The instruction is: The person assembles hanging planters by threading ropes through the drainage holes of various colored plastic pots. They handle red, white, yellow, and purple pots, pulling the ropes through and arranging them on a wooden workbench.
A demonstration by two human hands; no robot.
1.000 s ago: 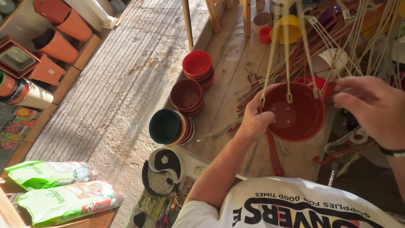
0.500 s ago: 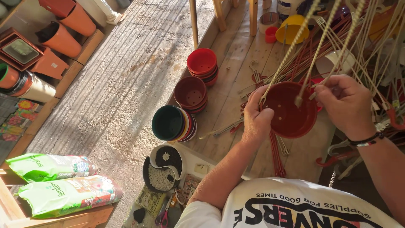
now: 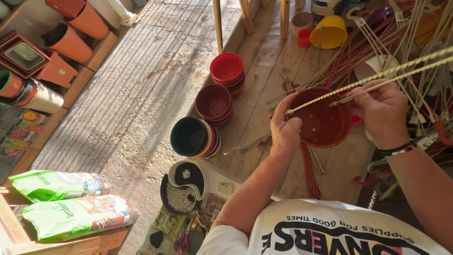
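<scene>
- The left hand [image 3: 285, 132] grips the near-left rim of a dark red hanging pot [image 3: 322, 123], thumb inside, fingers wrapped beneath; the pot is held in the air above the wooden tabletop [image 3: 264, 80].
- The right hand [image 3: 382, 113] is closed on the pot's right rim and pinches a cream hanger strand [image 3: 377, 80] at its clip end; two such strands run up and away to the right.
- One strand's tip sits at the left rim, just beside the left thumb; whether it is hooked on cannot be told.
- On the tabletop to the left lie three stacks: red pots [image 3: 227, 71] far, brown pots [image 3: 213, 103] in the middle, a green-topped stack [image 3: 193, 138] near.
- A heap of loose hangers [image 3: 406, 42] is spread to the far right, close under the raised strands.
- Risks, as I judge them: a strand may spring off the rim if its clip is not seated; the long strands could snag in the loose heap; a slack grip would let the pot tilt and drop onto the boards.
</scene>
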